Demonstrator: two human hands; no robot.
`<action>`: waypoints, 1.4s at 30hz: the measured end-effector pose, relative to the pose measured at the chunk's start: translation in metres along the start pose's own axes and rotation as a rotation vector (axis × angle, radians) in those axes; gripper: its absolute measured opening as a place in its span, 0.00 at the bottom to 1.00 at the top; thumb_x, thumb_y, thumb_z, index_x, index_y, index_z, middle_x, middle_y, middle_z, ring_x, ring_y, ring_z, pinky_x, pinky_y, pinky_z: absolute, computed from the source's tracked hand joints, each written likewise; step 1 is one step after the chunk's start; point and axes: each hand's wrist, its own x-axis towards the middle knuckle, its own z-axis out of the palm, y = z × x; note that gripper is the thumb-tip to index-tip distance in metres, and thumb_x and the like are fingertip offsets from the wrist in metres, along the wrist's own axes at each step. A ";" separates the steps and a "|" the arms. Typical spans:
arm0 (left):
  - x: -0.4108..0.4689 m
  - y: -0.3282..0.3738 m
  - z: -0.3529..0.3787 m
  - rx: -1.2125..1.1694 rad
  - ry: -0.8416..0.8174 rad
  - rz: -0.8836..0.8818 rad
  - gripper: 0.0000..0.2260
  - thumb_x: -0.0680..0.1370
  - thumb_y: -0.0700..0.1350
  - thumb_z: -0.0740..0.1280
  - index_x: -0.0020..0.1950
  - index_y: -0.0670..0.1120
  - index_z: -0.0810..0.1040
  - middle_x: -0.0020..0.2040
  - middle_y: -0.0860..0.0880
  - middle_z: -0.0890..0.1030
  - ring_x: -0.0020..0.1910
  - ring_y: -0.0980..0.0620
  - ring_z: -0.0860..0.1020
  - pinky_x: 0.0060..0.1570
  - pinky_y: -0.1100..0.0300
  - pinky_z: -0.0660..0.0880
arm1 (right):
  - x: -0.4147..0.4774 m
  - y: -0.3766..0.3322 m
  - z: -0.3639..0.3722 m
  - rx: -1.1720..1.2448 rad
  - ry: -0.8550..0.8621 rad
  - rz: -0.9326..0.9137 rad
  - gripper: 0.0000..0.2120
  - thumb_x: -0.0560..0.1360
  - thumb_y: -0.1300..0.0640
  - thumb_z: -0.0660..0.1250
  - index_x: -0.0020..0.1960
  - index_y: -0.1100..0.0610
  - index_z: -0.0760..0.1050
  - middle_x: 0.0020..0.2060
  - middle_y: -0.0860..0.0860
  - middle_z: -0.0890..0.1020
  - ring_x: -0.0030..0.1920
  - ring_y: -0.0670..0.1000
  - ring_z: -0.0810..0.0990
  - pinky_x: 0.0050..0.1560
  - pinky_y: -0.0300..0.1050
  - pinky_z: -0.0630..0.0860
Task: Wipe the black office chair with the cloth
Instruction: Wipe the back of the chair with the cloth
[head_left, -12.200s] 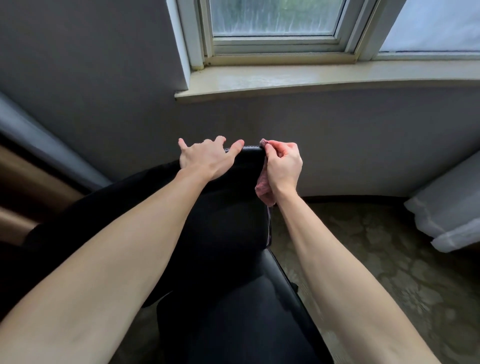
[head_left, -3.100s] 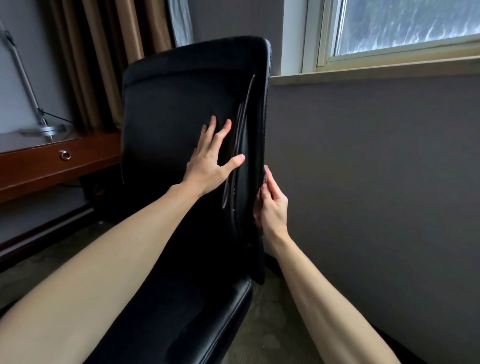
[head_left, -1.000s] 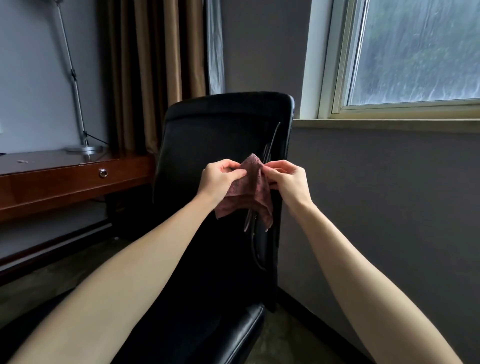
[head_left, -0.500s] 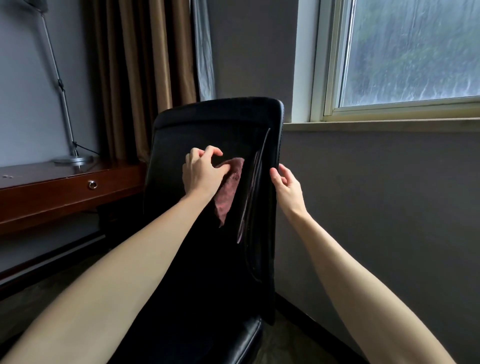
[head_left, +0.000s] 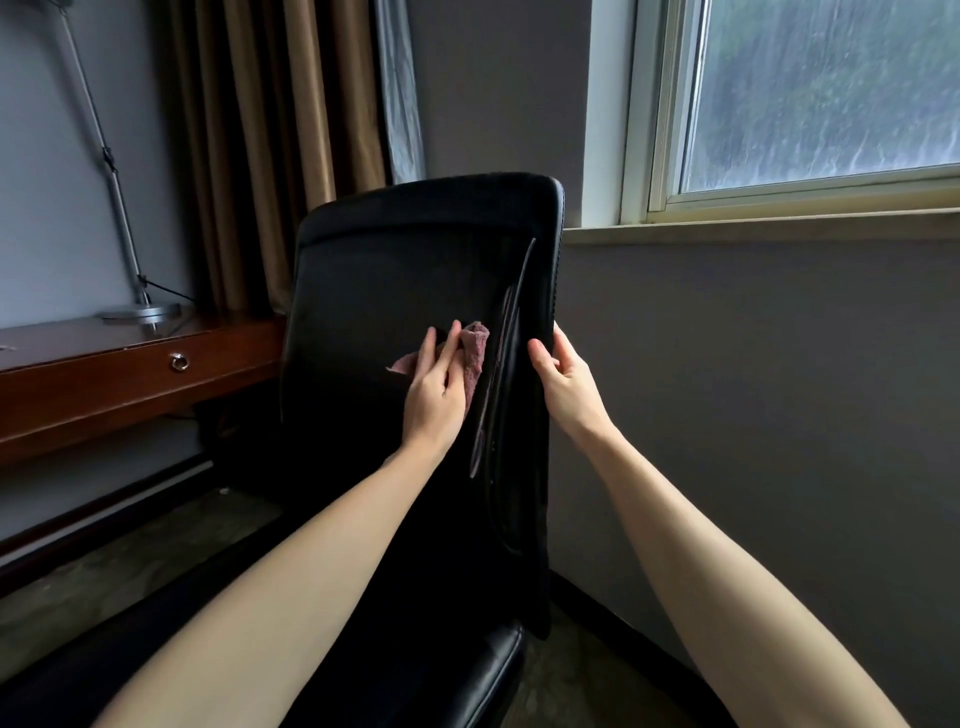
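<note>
While the left hand (head_left: 434, 400) presses flat, fingers straight, on the crumpled mauve-pink cloth (head_left: 474, 358) at mid-frame, the right hand (head_left: 563, 379) curls round the right edge of the black office chair (head_left: 374, 291). The chair stands upright at centre frame, smooth, dark and faintly glossy, with stitching along its right edge.

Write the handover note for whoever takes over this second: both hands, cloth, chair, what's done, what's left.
Left hand: fingers straight, pressing the cloth against the front of the backrest, right of middle.
Right hand: grips the backrest's right edge, steadying the black office chair.
Done: wiping of the backrest front is under way; how much is clean cannot be told.
Left: the rest of the backrest, then the seat.
</note>
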 end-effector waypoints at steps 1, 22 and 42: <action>-0.002 -0.003 0.001 -0.026 -0.045 0.000 0.19 0.86 0.52 0.53 0.77 0.63 0.60 0.81 0.58 0.51 0.78 0.53 0.60 0.67 0.66 0.58 | -0.001 0.000 0.000 0.002 0.003 -0.006 0.22 0.83 0.52 0.59 0.76 0.49 0.63 0.67 0.42 0.76 0.61 0.34 0.75 0.67 0.36 0.68; 0.009 0.034 0.021 -0.025 0.302 0.252 0.09 0.80 0.42 0.69 0.59 0.42 0.80 0.72 0.40 0.67 0.69 0.47 0.69 0.60 0.77 0.66 | -0.007 -0.005 -0.004 0.105 -0.013 0.002 0.17 0.83 0.55 0.59 0.71 0.44 0.70 0.51 0.36 0.84 0.53 0.38 0.82 0.53 0.32 0.74; 0.043 0.043 0.020 -0.070 -0.012 0.279 0.18 0.83 0.44 0.63 0.73 0.52 0.71 0.81 0.52 0.55 0.79 0.54 0.52 0.79 0.52 0.52 | -0.010 -0.003 -0.003 0.159 0.028 0.019 0.19 0.83 0.57 0.60 0.74 0.49 0.68 0.48 0.31 0.82 0.53 0.33 0.80 0.54 0.27 0.72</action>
